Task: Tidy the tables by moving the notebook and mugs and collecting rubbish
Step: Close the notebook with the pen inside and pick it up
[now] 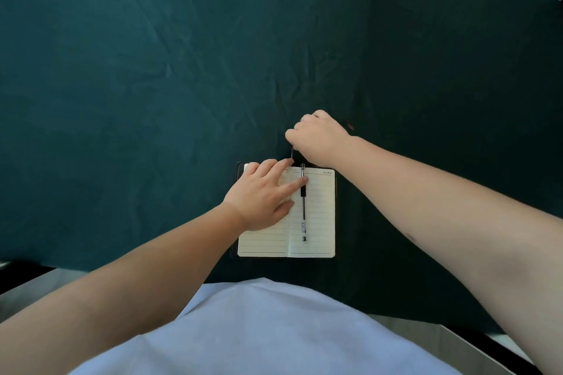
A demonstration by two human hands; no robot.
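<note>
Two hands work at an open notebook [313, 222] on the green-clothed surface [122, 85]: left hand [262, 195] flat, fingertip touching the pen [303, 204]; right hand [316, 137] pinching a dark strap [292, 153] above it.

Both bare forearms reach forward. The left hand [262, 192] lies flat with fingers spread and straight; the right hand [316, 137], just beyond it, is curled knuckles-up.

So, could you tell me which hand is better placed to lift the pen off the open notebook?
Left. The left hand already touches the pen on the notebook; the right hand is curled beyond its top edge.
</note>
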